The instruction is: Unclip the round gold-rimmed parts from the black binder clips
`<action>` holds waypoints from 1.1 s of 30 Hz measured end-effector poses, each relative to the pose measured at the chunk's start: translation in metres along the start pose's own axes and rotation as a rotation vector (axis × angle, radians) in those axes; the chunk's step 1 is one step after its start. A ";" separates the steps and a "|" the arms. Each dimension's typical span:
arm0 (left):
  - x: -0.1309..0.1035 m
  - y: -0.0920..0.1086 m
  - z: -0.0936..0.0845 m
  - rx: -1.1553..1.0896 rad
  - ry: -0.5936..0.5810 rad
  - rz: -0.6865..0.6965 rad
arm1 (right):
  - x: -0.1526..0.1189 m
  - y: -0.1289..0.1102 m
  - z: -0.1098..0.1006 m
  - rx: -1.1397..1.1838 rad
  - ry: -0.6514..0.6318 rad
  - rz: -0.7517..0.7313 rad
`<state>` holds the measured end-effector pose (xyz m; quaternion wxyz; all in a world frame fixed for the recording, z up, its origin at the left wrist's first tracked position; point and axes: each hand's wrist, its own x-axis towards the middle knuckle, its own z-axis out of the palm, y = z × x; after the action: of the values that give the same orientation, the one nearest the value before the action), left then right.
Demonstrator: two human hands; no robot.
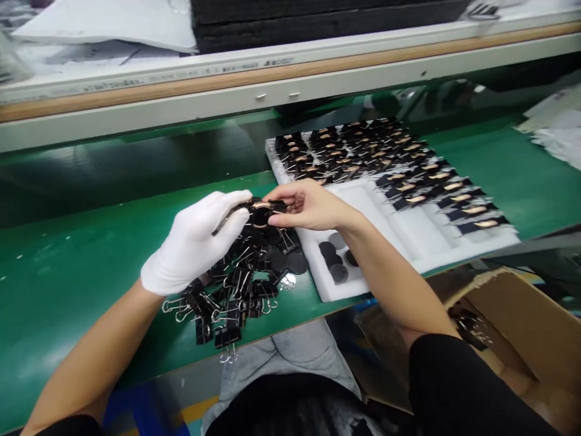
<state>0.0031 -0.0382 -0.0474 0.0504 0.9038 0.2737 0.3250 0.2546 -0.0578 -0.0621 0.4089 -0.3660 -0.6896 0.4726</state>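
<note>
My left hand, in a white glove, pinches a round black piece with a gold-coloured rim between thumb and fingers. My right hand is bare and closes on the piece's right side, where a black binder clip shows at the fingertips. Part of the grip is hidden by the fingers. Below both hands, a heap of black binder clips with silver wire handles lies on the green table. Several dark flat discs lie at the heap's right edge.
Right of the heap, a white foam tray carries rows of clipped pieces with gold-coloured rims; loose dark discs sit in its near left compartment. An open cardboard box stands below the table edge at right. A shelf crosses behind.
</note>
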 end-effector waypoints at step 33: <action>-0.014 -0.035 -0.036 -0.020 0.107 -0.101 | -0.235 0.018 -0.197 -1.525 0.224 0.303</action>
<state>-0.0442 -0.0192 -0.0359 0.0612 0.8697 0.3178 0.3727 0.5293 -0.1928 -0.0876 0.0430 -0.6812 -0.7209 -0.1205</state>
